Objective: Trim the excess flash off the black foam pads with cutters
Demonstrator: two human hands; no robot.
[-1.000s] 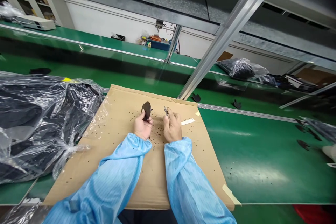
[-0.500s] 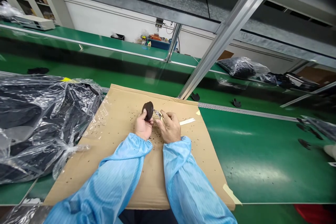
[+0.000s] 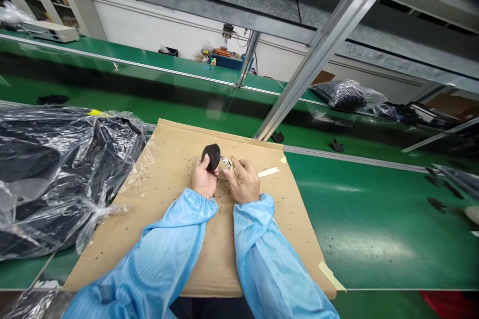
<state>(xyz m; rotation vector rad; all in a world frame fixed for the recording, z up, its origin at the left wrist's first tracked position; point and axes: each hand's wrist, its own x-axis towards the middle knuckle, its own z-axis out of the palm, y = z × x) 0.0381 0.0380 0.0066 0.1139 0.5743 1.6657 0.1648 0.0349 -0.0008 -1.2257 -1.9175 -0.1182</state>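
My left hand (image 3: 204,178) grips a round black piece (image 3: 211,156) with a ridged edge, thumb on its near side, and holds it tilted above brown paper (image 3: 209,249). Closed round a small silver metal tool (image 3: 226,162), my right hand (image 3: 244,182) keeps the tool's tip close to the right edge of the black piece. My fingers hide most of the tool, so its exact kind does not show. Behind my right hand a white strip (image 3: 269,172) with a small hole sticks out. Small black crumbs lie scattered over the paper around both hands.
A large clear plastic bag (image 3: 67,179) of black goods overlaps the paper's left side. The paper is taped to a green bench (image 3: 374,219). Beyond it rises a slanting metal post (image 3: 295,94). Black pieces (image 3: 337,145) lie on the bench to the right.
The black piece has turned slightly in my left hand and shows more of its ridged side. My right hand has shifted a little to the right with the metal tool.
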